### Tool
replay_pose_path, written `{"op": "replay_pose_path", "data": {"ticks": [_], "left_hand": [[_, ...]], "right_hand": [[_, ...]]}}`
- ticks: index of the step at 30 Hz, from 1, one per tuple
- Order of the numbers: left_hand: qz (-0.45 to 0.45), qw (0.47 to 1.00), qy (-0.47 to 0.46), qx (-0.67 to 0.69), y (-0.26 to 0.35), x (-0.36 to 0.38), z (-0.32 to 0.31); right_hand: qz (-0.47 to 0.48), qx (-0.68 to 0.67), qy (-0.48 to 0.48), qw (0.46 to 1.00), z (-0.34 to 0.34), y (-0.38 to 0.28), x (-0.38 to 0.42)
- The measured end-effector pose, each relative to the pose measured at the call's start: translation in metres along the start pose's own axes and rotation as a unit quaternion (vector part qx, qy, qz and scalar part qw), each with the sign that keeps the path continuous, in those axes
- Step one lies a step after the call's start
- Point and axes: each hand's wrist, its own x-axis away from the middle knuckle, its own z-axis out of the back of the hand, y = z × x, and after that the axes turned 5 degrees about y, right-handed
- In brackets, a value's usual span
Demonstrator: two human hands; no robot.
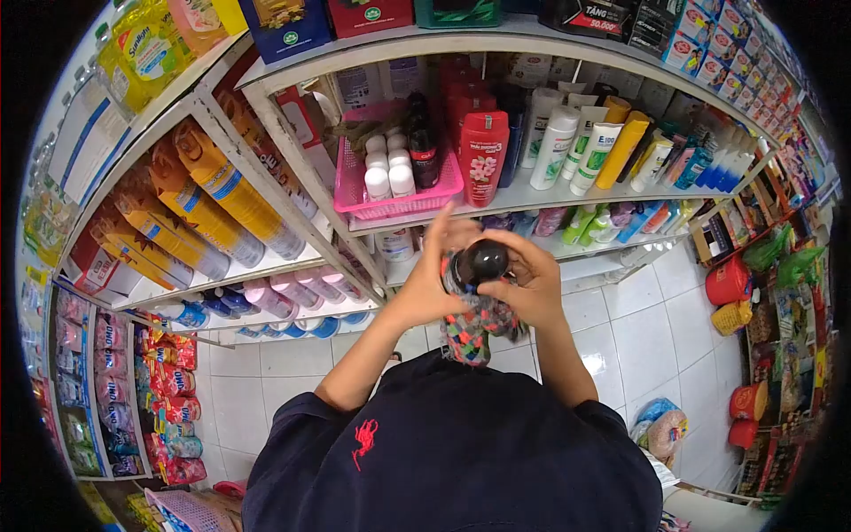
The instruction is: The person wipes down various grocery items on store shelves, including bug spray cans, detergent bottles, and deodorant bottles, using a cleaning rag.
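Note:
A dark bottle with a round black cap (pixel 487 261) is held upright in front of my chest. My left hand (pixel 432 279) is on its left side, thumb and palm against it, with fingers partly hidden behind. My right hand (pixel 526 277) wraps round its right side, the thumb near the cap. A multicoloured knitted cloth (pixel 470 332) hangs just below the bottle, between my hands. Beyond them on the shelf is a pink basket (pixel 403 207) holding white-capped bottles (pixel 388 168) and a dark bottle (pixel 424 151). Beside it stands a red bottle (pixel 483 158).
White and yellow tubes (pixel 596 158) line the shelf to the right. Orange spray cans (pixel 232 191) fill the left rack, above pink bottles (pixel 292 288). Bags lie on the tiled floor (pixel 620 328) at the lower right. Red containers (pixel 729 282) stand at the far right.

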Motion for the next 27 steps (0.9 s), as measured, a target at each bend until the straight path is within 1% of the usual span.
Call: {"op": "replay_pose_path", "data": {"ticks": [1,2,3,4,5,7,8,9,10,11,12,13,14,15,16,17,19,20,21,23,24,25,27], "left_hand": [[-0.002,1.0,-0.001,0.001,-0.012,0.003,-0.002],[0.01,0.994,0.081,-0.071,-0.024,0.008,-0.004],[0.021,0.976,0.162,-0.143,-0.022,0.007,-0.006],[0.018,0.971,0.116,-0.208,-0.019,0.006,-0.005],[0.019,0.971,0.116,-0.209,-0.013,0.006,-0.008],[-0.025,0.971,0.093,-0.218,-0.002,0.003,-0.016],[-0.004,0.971,0.106,-0.215,0.003,0.001,-0.018],[-0.003,0.97,0.107,-0.216,0.001,0.001,-0.015],[0.003,0.972,0.084,-0.22,-0.002,0.0,-0.009],[0.009,0.973,0.06,-0.224,-0.004,0.0,-0.006],[0.039,0.98,0.061,-0.187,0.005,-0.003,-0.007],[0.04,0.979,0.062,-0.188,0.009,-0.003,-0.006],[0.057,0.985,0.03,-0.159,0.012,-0.003,-0.005],[0.075,0.989,-0.004,-0.13,0.014,-0.003,-0.003],[0.086,0.987,-0.026,-0.137,0.001,0.001,-0.002],[0.087,0.986,-0.027,-0.137,-0.002,0.001,-0.002],[0.167,0.979,-0.118,0.002,-0.005,-0.001,-0.004],[0.179,0.967,-0.167,0.071,-0.012,0.001,-0.005],[0.179,0.967,-0.17,0.071,-0.021,0.004,-0.007],[0.162,0.926,-0.235,0.248,-0.034,0.011,-0.013],[0.17,0.93,-0.225,0.237,-0.03,0.01,-0.018],[0.169,0.929,-0.229,0.238,-0.026,0.007,-0.021],[0.212,0.947,-0.158,0.183,-0.014,0.002,-0.025]], "right_hand": [[0.0,-0.039,0.066,0.997,-0.004,0.003,0.002],[0.018,-0.084,0.125,0.988,-0.009,0.005,0.002],[0.019,-0.083,0.125,0.988,-0.011,0.007,0.002],[0.019,-0.075,0.178,0.981,-0.014,0.01,0.002],[0.019,-0.066,0.231,0.97,-0.017,0.012,0.003],[0.011,-0.092,0.236,0.967,-0.023,0.011,0.005],[0.016,-0.093,0.202,0.975,-0.024,0.011,0.006],[0.02,-0.094,0.168,0.981,-0.024,0.011,0.007],[-0.014,-0.07,0.155,0.985,-0.022,0.013,0.007],[-0.016,-0.072,0.155,0.985,-0.019,0.011,0.007],[-0.028,-0.056,0.107,0.992,-0.016,0.006,0.004],[-0.039,-0.04,0.059,0.997,-0.012,0.003,0.001],[-0.04,-0.042,0.058,0.997,-0.007,0.0,-0.003],[-0.027,-0.016,0.018,0.999,-0.002,-0.002,-0.006],[-0.013,0.01,-0.02,1.0,0.004,-0.003,-0.009],[-0.014,0.009,-0.019,1.0,0.009,-0.004,-0.011],[0.041,0.088,-0.077,0.992,0.021,-0.007,-0.014],[0.032,0.104,-0.098,0.989,0.025,-0.009,-0.013],[0.032,0.104,-0.095,0.99,0.027,-0.007,-0.011],[-0.017,-0.035,-0.177,0.983,0.032,0.002,-0.005],[-0.049,-0.113,-0.155,0.98,0.03,0.005,0.0],[-0.048,-0.11,-0.152,0.981,0.031,0.003,0.003],[-0.078,-0.087,-0.074,0.99,0.034,-0.002,0.007]]}}
